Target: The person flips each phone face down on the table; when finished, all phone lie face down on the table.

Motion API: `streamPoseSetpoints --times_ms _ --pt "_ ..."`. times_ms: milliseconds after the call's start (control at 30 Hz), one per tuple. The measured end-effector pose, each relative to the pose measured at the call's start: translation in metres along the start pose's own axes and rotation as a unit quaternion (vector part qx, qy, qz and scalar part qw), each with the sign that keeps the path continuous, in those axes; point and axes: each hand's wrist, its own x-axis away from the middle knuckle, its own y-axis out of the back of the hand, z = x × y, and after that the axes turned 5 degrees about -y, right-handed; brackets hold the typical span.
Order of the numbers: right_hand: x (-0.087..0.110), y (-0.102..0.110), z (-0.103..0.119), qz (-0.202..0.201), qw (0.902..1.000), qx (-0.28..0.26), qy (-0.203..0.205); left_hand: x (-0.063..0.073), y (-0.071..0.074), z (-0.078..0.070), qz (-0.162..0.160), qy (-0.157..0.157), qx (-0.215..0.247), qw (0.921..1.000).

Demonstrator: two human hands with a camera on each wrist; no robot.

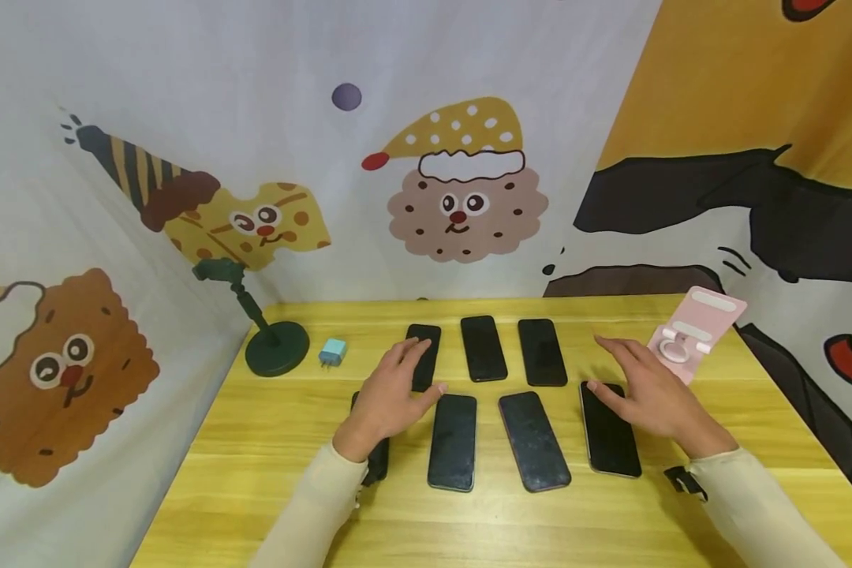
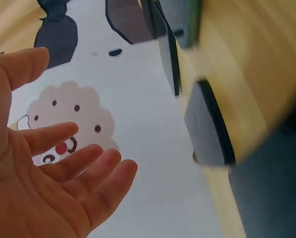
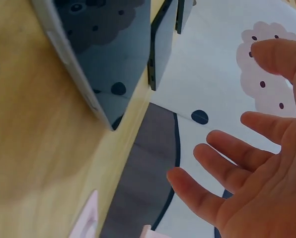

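Note:
My left hand (image 1: 390, 393) hovers over the left end of two rows of dark smartphones, fingers spread and holding nothing. It partly hides the back-left phone (image 1: 426, 367) and the front-left phone (image 1: 379, 460). In the left wrist view its fingers (image 2: 96, 198) are loosely extended, away from the phones. My right hand (image 1: 649, 390) is above the front-right phone (image 1: 610, 442), overlapping its upper corner, also holding nothing. The right wrist view shows that phone (image 3: 108, 54) beyond the relaxed fingers (image 3: 227, 158). Between the hands lie more phones, among them a front-middle one (image 1: 535, 442).
A pink folding phone stand (image 1: 703, 323) stands at the back right, beyond my right hand. At the back left are a dark green stand (image 1: 277, 351) with a round base and a light blue charger plug (image 1: 333, 352). A printed cloth hangs behind the wooden table (image 1: 255, 473).

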Motion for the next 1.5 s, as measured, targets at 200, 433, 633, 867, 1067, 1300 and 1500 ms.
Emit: streamPoseSetpoints --times_ms 200,433,633,867,1067,1300,1500 --pt "0.005 -0.004 -0.003 0.021 0.9994 -0.028 -0.007 -0.009 -0.014 -0.014 0.006 -0.025 0.043 0.9987" --pt "0.016 -0.005 -0.009 0.038 0.9946 -0.092 -0.030 -0.018 -0.031 -0.032 0.026 -0.037 0.101 0.9939" --pt "0.025 -0.010 -0.015 0.019 0.9886 -0.145 -0.034 -0.022 -0.047 -0.049 0.042 -0.036 0.134 0.9894" --pt "0.033 -0.017 -0.021 -0.004 0.9809 -0.190 -0.042 -0.028 -0.066 -0.071 0.074 -0.026 0.198 0.9771" --pt "0.038 -0.020 -0.024 0.001 0.9768 -0.205 -0.061 -0.036 -0.080 -0.094 0.089 -0.006 0.290 0.9529" --pt "0.045 -0.020 -0.027 0.025 0.9725 -0.214 -0.089 -0.042 -0.094 -0.114 0.106 0.023 0.309 0.9449" --pt "0.050 -0.019 -0.032 0.064 0.9584 -0.250 -0.121 -0.045 -0.105 -0.126 0.125 0.034 0.334 0.9335"
